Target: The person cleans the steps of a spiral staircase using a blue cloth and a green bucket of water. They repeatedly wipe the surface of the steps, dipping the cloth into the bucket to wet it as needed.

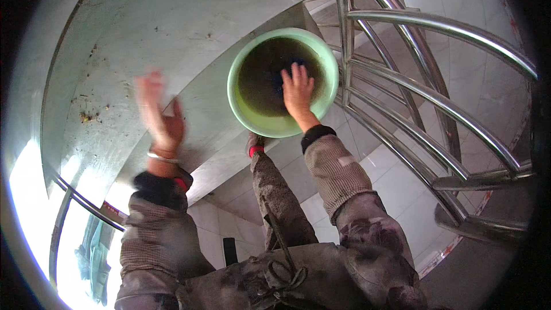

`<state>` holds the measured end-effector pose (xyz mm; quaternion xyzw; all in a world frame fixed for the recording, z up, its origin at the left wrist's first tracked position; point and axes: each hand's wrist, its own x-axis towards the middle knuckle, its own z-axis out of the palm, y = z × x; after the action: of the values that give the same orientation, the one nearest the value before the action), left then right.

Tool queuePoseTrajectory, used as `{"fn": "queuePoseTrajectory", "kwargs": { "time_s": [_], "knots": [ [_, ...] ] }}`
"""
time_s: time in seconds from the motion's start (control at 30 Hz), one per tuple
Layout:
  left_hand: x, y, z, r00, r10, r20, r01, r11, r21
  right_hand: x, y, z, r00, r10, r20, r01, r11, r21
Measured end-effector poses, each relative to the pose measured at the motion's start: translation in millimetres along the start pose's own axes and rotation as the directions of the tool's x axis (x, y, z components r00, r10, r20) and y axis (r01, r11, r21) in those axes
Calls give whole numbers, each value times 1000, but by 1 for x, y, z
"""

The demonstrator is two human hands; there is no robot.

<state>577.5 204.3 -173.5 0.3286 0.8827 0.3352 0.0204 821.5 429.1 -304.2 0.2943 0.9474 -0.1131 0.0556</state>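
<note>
A light green plastic basin (275,126) holds dark, murky water (263,73) and rests on a stone-like step. Over the water is my right hand (298,94), back upward and fingers a little apart, with nothing visible in its grasp. Whether the fingertips touch the water is hard to tell. Something dark blue (277,81) shows faintly by the fingers, its shape lost in the murk. My left hand (165,122), blurred by motion, is raised to the left of the basin. Its fingers and thumb are apart, it holds nothing, and a bangle (162,156) circles the wrist.
A stainless steel railing (345,38) with curved bars (430,88) rises close to the basin's right side. Crumbs of debris (88,117) lie on the grey slab (142,30) at left. My foot (255,141) is just below the basin. Pale tiles (387,181) cover the floor.
</note>
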Motion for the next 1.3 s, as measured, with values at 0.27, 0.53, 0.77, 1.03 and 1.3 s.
{"fn": "queuePoseTrajectory", "kwargs": {
  "time_s": [0.27, 0.53, 0.77, 1.03, 1.3],
  "knots": [
    [-102, 116, 137, 672, -393, 627, 707, 593, -386, 26, 1, 19, 949, 226, 221, -252, 963, 97],
    [-94, 97, 213, 211, -329, 920, 740, -561, -370, -31, -41, -87, 942, 301, 148, -289, 503, 815],
    [-77, 121, 216, 249, -383, 890, 839, -374, -396, -18, -40, -85, 833, 452, 318, -533, 505, 679],
    [-70, 143, 226, 388, -415, 823, 912, 46, -407, -10, 19, -29, 693, 348, 631, -381, -566, 731],
    [-71, 162, 227, 704, -429, 566, 706, 512, -489, -36, 4, -46, 607, 694, 386, -428, -124, 895]
  ]
}}
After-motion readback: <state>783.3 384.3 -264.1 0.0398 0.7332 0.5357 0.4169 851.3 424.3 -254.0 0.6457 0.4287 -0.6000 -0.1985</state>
